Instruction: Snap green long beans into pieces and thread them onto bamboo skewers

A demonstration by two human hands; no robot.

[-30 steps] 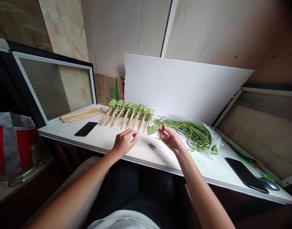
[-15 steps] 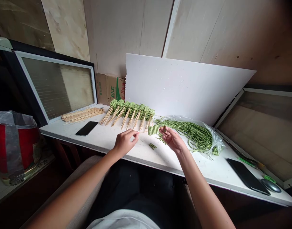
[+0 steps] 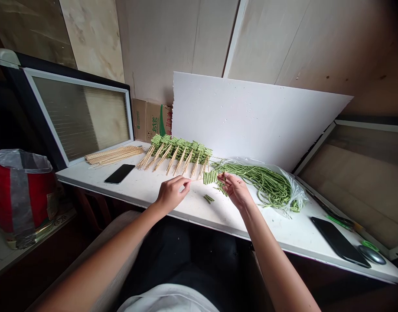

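Right hand pinches a long bean folded onto a skewer over the table; left hand seems to pinch the skewer's bare end, left of the loose beans.

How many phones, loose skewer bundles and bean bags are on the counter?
Black phones: 2
Bundles of bamboo skewers: 1
Plastic bags of long green beans: 1
Total: 4

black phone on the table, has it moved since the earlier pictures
No, the black phone sits in the same spot beside the loose bamboo skewers; only the view has shifted.
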